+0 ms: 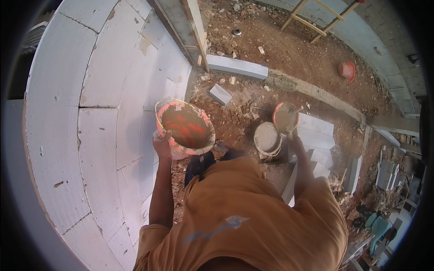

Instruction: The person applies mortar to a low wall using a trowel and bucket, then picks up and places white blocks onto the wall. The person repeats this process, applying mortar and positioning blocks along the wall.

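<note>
My left hand is closed on the rim of a large red bucket. Grey-brown mortar is smeared over its inside, with red showing through in streaks, and a yellowish band runs along its rim. On the other side, my right hand is closed round a small orange pail coated with wet mortar, tilted so that its mouth shows. Right beside the pail is a round bucket with pale grey content and a wire handle. Whether the pail touches that bucket I cannot tell.
A white block wall rises close on my left. White blocks lie stacked at right, with a loose block ahead. A low block row crosses the dirt floor. Farther off are an orange bucket and a wooden ladder.
</note>
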Tool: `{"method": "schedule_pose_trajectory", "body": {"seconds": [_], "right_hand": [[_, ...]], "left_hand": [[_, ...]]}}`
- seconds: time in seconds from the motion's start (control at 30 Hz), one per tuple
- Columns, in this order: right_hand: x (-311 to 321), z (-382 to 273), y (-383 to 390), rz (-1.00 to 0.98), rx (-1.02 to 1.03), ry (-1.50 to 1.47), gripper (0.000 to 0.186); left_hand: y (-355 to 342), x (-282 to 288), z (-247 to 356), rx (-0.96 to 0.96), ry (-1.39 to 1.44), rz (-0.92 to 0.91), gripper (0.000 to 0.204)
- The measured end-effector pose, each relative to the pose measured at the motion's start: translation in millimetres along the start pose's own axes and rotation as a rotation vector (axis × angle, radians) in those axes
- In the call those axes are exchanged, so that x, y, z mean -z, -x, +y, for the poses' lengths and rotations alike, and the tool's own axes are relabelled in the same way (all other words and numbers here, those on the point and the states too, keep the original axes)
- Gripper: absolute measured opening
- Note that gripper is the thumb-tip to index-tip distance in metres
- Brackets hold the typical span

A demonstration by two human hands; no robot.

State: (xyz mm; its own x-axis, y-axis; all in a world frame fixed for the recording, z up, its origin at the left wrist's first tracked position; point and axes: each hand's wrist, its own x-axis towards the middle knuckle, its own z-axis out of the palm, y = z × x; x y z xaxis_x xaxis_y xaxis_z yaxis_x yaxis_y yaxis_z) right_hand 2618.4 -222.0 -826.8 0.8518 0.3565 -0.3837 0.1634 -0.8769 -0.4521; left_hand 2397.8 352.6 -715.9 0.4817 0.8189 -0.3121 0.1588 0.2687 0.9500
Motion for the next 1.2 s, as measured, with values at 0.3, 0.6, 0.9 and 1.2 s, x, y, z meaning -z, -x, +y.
{"method": "schedule_pose_trajectory", "body": {"seconds": [0.3,0.6,0.9,1.2], "right_hand": [[-100,-85,150,-0.283,-0.728,-0.419,0.043],[-196,-147,289,-0.017,-1.242,-0.945,0.044],[-276,-188,331,0.097,-1.38,-1.239,0.044],[-292,-217,360,0.201,-1.513,-1.293,0.044]], "left_hand": [[-93,-186,-35,-0.019,-0.085,-0.441,0.027],[-81,-213,-75,0.596,-0.664,-0.871,0.063],[-139,-131,-130,0.283,-1.651,-1.179,0.035],[-48,-341,-170,0.083,-1.334,-1.611,0.024]]}}
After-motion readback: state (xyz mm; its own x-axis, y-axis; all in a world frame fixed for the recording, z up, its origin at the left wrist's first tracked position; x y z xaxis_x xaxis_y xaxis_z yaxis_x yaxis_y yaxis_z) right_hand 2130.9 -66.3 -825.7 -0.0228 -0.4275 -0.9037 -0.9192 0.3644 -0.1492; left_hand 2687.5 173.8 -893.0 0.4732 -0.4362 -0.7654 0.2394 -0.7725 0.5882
